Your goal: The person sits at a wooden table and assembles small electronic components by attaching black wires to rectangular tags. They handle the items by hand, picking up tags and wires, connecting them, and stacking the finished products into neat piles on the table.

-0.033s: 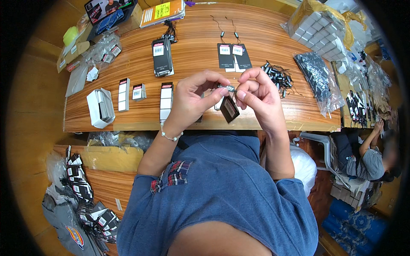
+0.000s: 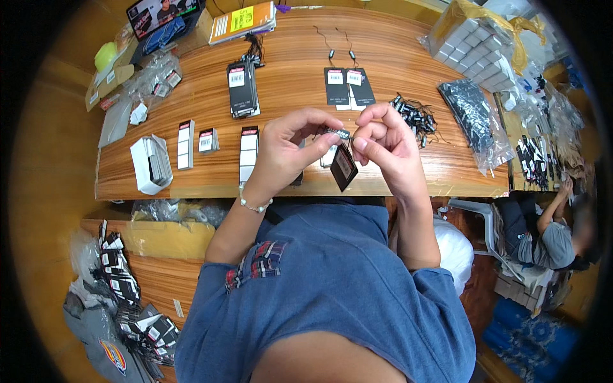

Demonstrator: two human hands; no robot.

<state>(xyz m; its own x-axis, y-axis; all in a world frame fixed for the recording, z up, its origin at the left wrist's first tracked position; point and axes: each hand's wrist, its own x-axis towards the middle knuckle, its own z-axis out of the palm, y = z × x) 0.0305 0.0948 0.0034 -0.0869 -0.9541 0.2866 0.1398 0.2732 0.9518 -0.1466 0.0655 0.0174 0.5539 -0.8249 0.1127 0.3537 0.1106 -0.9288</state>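
Over the table's near edge, my left hand (image 2: 288,143) pinches a small dark plastic string seal (image 2: 338,133) with pale lettering between thumb and forefinger. My right hand (image 2: 391,143) is close beside it, thumb and fingertips closed on the seal's thin dark cord. A black hang tag (image 2: 345,168) dangles below the seal, between the hands. Just beyond them two black hang tags (image 2: 336,87) with white stickers lie side by side, their corded seals stretched away. To the right is a tangled heap of black string seals (image 2: 415,119). Some cards behind my hands are partly hidden.
A stack of strung black tags (image 2: 242,89), sticker strips (image 2: 185,144) and a white box of cards (image 2: 151,165) lie on the left. Bagged black items (image 2: 472,118) and bagged white boxes (image 2: 476,45) are at right. Another person (image 2: 554,242) sits far right.
The dangling hang tag has swung round and now hangs lower, more of its face turned toward me. Both hands stay in nearly the same place, still pinching.
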